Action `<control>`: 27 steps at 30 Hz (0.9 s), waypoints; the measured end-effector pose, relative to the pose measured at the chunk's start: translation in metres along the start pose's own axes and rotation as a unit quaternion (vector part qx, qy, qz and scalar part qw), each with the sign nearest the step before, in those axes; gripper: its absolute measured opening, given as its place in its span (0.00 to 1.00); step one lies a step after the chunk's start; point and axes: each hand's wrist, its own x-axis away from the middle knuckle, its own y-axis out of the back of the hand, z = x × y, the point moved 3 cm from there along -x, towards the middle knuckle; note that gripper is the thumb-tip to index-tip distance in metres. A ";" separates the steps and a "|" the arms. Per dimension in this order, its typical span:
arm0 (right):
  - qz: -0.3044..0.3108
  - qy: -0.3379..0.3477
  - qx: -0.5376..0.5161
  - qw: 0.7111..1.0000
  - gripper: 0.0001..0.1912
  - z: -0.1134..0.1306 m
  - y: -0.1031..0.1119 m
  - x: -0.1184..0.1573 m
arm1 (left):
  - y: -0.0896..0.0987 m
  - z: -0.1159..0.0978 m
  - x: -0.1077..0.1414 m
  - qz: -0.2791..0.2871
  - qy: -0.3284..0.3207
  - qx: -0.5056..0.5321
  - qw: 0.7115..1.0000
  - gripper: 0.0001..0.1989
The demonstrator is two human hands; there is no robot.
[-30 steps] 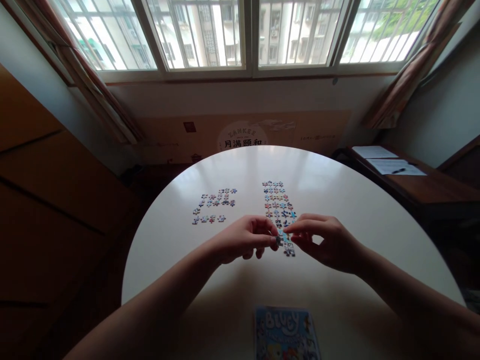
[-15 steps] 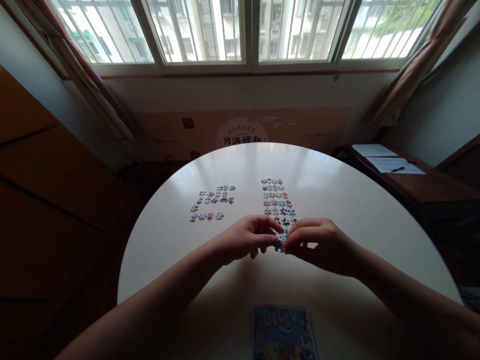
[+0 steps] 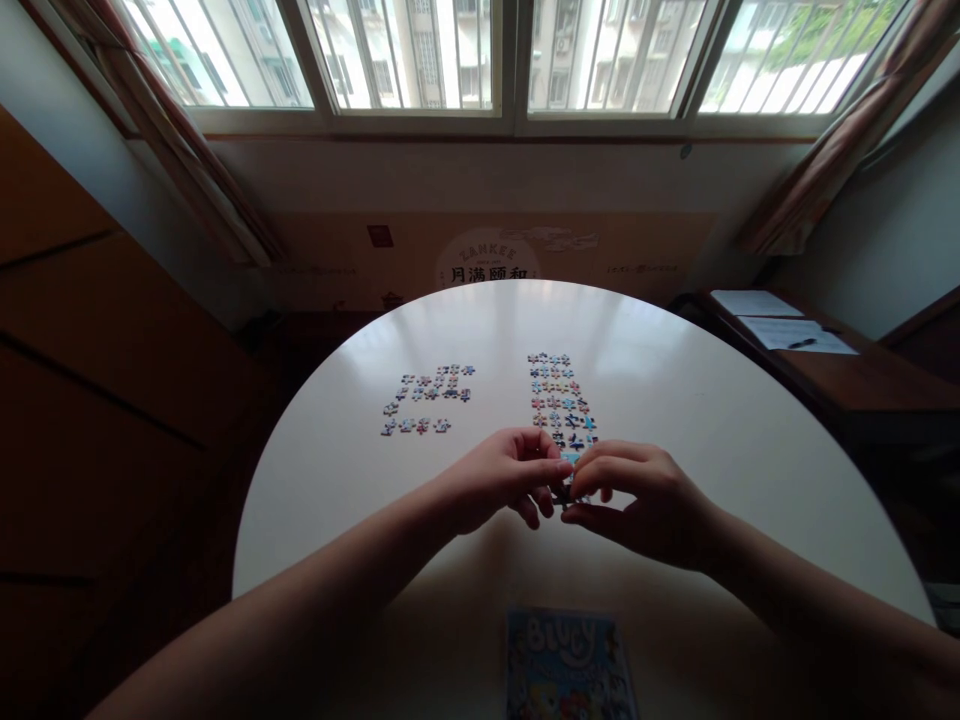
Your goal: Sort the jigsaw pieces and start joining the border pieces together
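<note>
Between my fingertips is a small cluster of joined jigsaw puzzle pieces (image 3: 571, 461), partly hidden by both hands. My left hand (image 3: 521, 472) grips its left side with thumb and forefinger, the other fingers curled below. From the right, my right hand (image 3: 630, 482) pinches the same pieces, its thumb low at the near edge. Just beyond my hands, loose puzzle pieces (image 3: 555, 387) lie in rows running away from me. A second group of loose puzzle pieces (image 3: 420, 425) lies farther left in uneven rows.
The round white table (image 3: 337, 500) carries everything. A Bluey picture box or sheet (image 3: 568, 665) lies near its front edge. On the right stands a brown side table (image 3: 885, 375) with papers (image 3: 795, 335) and a pen. A window and curtains are beyond.
My right thumb has moved lower along the near edge of the joined pieces, and my left fingers have shifted slightly right. The view has tilted a little.
</note>
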 end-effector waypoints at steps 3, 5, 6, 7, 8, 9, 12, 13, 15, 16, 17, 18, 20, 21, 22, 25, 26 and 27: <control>-0.009 0.009 0.005 1.000 0.06 0.001 0.000 -0.001 | -0.001 0.000 0.000 -0.007 -0.001 0.005 1.000 0.21; -0.013 0.017 0.006 1.000 0.06 0.002 0.000 -0.003 | -0.001 -0.001 -0.001 -0.011 -0.001 0.001 1.000 0.22; -0.015 0.023 0.005 1.000 0.06 0.003 0.000 -0.003 | -0.001 -0.001 -0.001 -0.012 -0.001 -0.002 1.000 0.22; -0.018 0.028 0.005 0.999 0.06 0.004 0.000 -0.004 | -0.001 -0.001 -0.001 -0.014 -0.002 -0.004 1.000 0.22; -0.021 0.032 0.005 0.999 0.05 0.004 0.001 -0.004 | -0.001 -0.001 -0.001 -0.014 -0.004 -0.006 1.000 0.22; -0.024 0.034 0.007 0.999 0.05 0.005 0.001 -0.005 | -0.001 -0.001 -0.001 -0.014 -0.006 -0.005 1.000 0.22; -0.026 0.034 0.009 0.999 0.05 0.005 0.001 -0.005 | -0.001 -0.001 -0.001 -0.011 -0.011 -0.001 1.000 0.22; -0.025 0.034 0.008 0.999 0.05 0.005 0.001 -0.005 | -0.001 -0.001 -0.002 -0.010 -0.012 -0.001 1.000 0.21; -0.021 0.035 0.010 0.999 0.04 0.004 0.002 -0.004 | -0.001 -0.002 -0.002 -0.008 -0.017 -0.011 1.000 0.20; -0.018 0.041 0.005 0.999 0.04 0.004 0.003 -0.004 | -0.001 -0.002 -0.003 -0.007 -0.023 -0.021 1.000 0.19; -0.008 0.043 0.000 0.999 0.03 0.004 0.005 -0.003 | 0.000 -0.003 -0.003 -0.005 -0.029 -0.032 0.999 0.18; 0.000 0.045 -0.006 0.999 0.03 0.003 0.008 -0.003 | 0.000 -0.003 -0.003 -0.004 -0.036 -0.046 0.998 0.17; 0.031 0.030 -0.021 0.999 0.02 0.000 0.015 -0.002 | 0.002 -0.007 -0.004 -0.014 -0.075 -0.119 0.990 0.14; 0.056 0.017 -0.026 0.998 0.02 -0.002 0.018 -0.002 | 0.004 -0.009 -0.003 -0.028 -0.112 -0.186 0.976 0.13; 0.087 0.005 -0.029 0.996 0.02 -0.004 0.022 -0.001 | 0.005 -0.012 -0.002 -0.042 -0.156 -0.268 0.950 0.11; 0.170 -0.024 -0.026 0.985 0.03 -0.009 0.031 0.001 | 0.004 -0.017 0.001 -0.050 -0.277 -0.492 0.824 0.05; 0.192 -0.025 -0.019 0.981 0.04 -0.011 0.033 0.001 | 0.003 -0.017 0.002 -0.041 -0.302 -0.534 0.789 0.04; 0.197 -0.028 -0.010 0.980 0.04 -0.012 0.036 0.001 | 0.003 -0.016 0.002 -0.030 -0.321 -0.560 0.763 0.04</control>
